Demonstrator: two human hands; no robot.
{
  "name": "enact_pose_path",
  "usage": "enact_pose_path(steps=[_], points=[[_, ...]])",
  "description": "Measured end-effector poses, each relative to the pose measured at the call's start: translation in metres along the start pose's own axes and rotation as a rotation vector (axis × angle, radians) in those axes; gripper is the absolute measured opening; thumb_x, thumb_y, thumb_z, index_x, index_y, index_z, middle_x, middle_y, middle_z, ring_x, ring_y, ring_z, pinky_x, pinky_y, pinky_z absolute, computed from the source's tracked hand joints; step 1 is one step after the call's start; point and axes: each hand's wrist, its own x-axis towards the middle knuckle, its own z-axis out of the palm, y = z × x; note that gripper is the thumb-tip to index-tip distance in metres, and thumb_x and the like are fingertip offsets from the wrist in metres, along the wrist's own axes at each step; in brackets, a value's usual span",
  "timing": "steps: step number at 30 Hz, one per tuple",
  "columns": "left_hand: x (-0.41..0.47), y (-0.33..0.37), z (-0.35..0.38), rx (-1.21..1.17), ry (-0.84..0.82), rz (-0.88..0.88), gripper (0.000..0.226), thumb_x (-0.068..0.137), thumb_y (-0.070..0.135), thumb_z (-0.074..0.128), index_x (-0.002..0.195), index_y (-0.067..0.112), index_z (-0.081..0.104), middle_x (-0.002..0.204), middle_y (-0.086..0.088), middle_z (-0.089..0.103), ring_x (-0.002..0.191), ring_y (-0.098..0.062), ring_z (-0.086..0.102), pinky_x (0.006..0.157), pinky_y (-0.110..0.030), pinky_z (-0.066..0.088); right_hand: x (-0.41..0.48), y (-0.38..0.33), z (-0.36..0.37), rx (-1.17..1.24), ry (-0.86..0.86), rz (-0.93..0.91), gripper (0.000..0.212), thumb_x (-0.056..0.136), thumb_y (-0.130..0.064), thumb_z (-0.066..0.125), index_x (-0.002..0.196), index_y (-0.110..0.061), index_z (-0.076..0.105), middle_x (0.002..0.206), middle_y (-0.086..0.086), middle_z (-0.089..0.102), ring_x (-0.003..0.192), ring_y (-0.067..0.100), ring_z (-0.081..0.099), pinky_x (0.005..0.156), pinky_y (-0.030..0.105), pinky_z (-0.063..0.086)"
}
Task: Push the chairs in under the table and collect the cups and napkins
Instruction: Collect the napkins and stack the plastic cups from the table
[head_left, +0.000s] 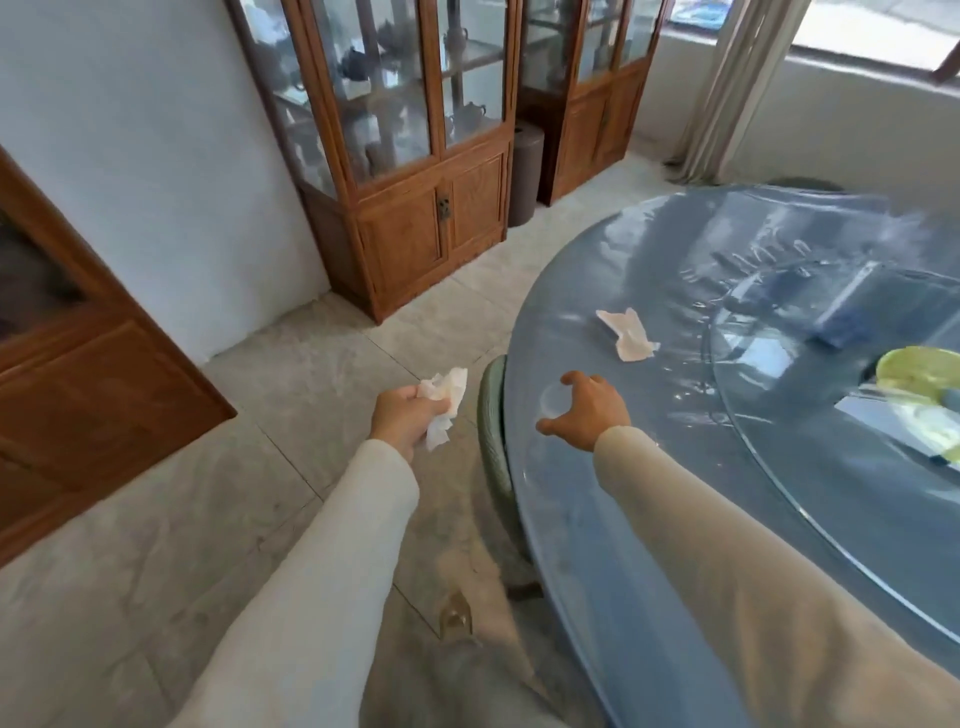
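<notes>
My left hand is closed around a crumpled white napkin and hangs over the floor, left of the table. My right hand reaches over the round blue table with its fingers spread around a clear plastic cup near the table's edge; whether the fingers press on the cup is unclear. Farther in on the table lies a second white napkin, flat and creased. A green chair back shows just under the table's left edge, tucked against it.
A glass turntable in the table's middle carries a green bowl and a dark blue box. Wooden display cabinets line the back wall, with a dark cylindrical bin between them. Tiled floor lies to the left.
</notes>
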Motion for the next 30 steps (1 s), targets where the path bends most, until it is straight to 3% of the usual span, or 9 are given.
enact_pose_path(steps=[6,9,13,15,20,30], points=[[0.118,0.091,0.013,0.106,-0.103,0.089,0.024,0.077,0.010,0.081,0.101,0.011,0.073,0.109,-0.013,0.075,0.102,-0.032,0.072,0.095,-0.052,0.058,0.118,-0.029,-0.003,0.050,0.049,0.099,0.082,0.072,-0.046,0.084,0.140,-0.017,0.047,0.139,0.012,0.049,0.124,0.034,0.053,0.096,0.042,0.047],[0.167,0.132,0.023,0.184,-0.166,0.076,0.037,0.077,0.013,0.081,0.112,0.006,0.072,0.114,-0.015,0.073,0.104,-0.033,0.071,0.095,-0.052,0.058,0.174,-0.042,-0.011,0.085,0.067,0.177,0.081,0.072,-0.047,0.083,0.139,-0.018,0.048,0.140,0.011,0.050,0.123,0.032,0.054,0.094,0.042,0.048],[0.230,0.167,0.036,0.241,-0.246,0.056,0.027,0.080,0.010,0.079,0.106,0.012,0.070,0.113,-0.014,0.073,0.101,-0.032,0.072,0.087,-0.046,0.061,0.229,-0.052,-0.026,0.088,0.065,0.271,0.079,0.072,-0.047,0.082,0.137,-0.018,0.048,0.134,0.010,0.054,0.118,0.031,0.056,0.086,0.038,0.049],[0.259,0.182,0.043,0.262,-0.279,0.052,0.034,0.081,0.010,0.078,0.114,0.010,0.071,0.114,-0.014,0.073,0.101,-0.033,0.072,0.083,-0.042,0.061,0.252,-0.056,-0.034,0.097,0.084,0.311,0.080,0.072,-0.048,0.082,0.138,-0.018,0.048,0.134,0.011,0.054,0.118,0.032,0.056,0.090,0.040,0.050],[0.334,0.215,0.081,0.345,-0.374,0.063,0.041,0.084,0.015,0.077,0.123,0.011,0.068,0.115,-0.011,0.071,0.104,-0.031,0.069,0.096,-0.048,0.057,0.297,-0.049,-0.043,0.095,0.148,0.447,0.080,0.075,-0.050,0.080,0.140,-0.017,0.047,0.135,0.013,0.053,0.116,0.034,0.057,0.090,0.041,0.049],[0.452,0.241,0.192,0.582,-0.736,0.055,0.014,0.069,0.022,0.080,0.079,0.016,0.073,0.099,-0.014,0.075,0.097,-0.034,0.074,0.086,-0.049,0.059,0.379,-0.024,-0.012,0.215,0.228,0.852,0.071,0.080,-0.041,0.077,0.137,-0.015,0.044,0.134,0.014,0.051,0.118,0.036,0.056,0.091,0.039,0.047]])
